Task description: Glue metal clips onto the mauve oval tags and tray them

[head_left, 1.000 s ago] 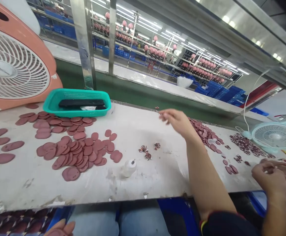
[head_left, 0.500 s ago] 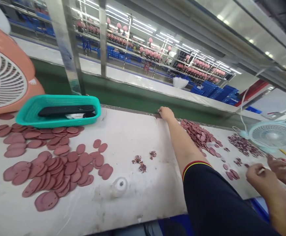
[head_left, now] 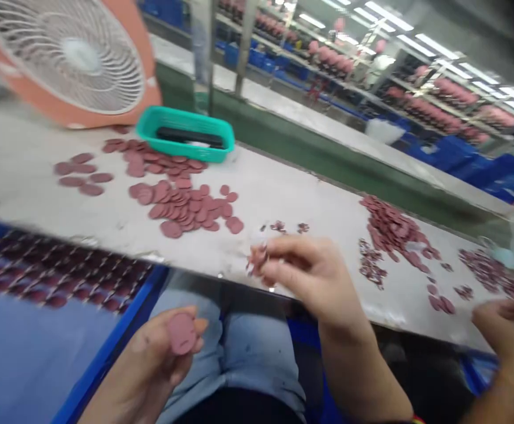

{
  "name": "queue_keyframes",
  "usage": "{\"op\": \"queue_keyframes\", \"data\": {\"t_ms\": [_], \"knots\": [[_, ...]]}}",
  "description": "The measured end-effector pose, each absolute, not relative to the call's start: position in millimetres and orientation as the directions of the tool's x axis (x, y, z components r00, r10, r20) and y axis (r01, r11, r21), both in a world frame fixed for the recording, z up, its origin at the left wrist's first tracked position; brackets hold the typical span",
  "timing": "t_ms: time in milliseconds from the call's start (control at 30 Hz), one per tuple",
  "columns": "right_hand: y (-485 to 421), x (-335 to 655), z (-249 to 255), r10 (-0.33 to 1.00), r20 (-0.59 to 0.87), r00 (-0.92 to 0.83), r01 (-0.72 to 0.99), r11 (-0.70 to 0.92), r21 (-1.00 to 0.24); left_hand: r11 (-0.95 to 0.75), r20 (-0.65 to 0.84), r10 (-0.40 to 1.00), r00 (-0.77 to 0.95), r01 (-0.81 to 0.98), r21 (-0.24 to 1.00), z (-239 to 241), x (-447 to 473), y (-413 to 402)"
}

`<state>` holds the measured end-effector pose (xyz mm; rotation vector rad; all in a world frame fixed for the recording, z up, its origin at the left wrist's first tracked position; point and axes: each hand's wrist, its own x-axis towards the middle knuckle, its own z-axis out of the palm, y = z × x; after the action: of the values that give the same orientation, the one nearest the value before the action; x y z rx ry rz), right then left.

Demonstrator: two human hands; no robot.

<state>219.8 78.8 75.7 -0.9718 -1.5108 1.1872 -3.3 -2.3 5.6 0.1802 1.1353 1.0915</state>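
Left hand grips thin, light-looking disc by its rim; right fingers clench fragile-looking cluster over bench edge.

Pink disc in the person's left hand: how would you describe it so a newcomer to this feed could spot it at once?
Below the near edge of the white workbench, above the person's blue jeans, the left hand holds one dusky-pink rounded disc between thumb and fingers. Unlike the discs piled on the bench, it is the only one held in a hand.
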Motion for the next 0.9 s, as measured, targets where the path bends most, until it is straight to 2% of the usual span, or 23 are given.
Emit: {"op": "queue_keyframes", "data": {"t_ms": [167, 333, 900], "knots": [[32, 178, 50, 0.874, 0.296, -0.385, 0.033, 0.333, -0.942, 0.483, -0.539, 0.837, 0.089, -0.583, 0.654, 31, 5, -7], [29, 174, 47, 0.833, 0.310, -0.458, 0.119, 0.403, -0.907, 0.521, -0.560, 0.820, 0.118, -0.558, 0.645, 30, -3, -15], [35, 176, 52, 0.735, 0.387, -0.557, 0.168, 0.555, -0.814, 0.532, -0.557, 0.819, 0.136, -0.541, 0.651, 20, -6, -17]]}}
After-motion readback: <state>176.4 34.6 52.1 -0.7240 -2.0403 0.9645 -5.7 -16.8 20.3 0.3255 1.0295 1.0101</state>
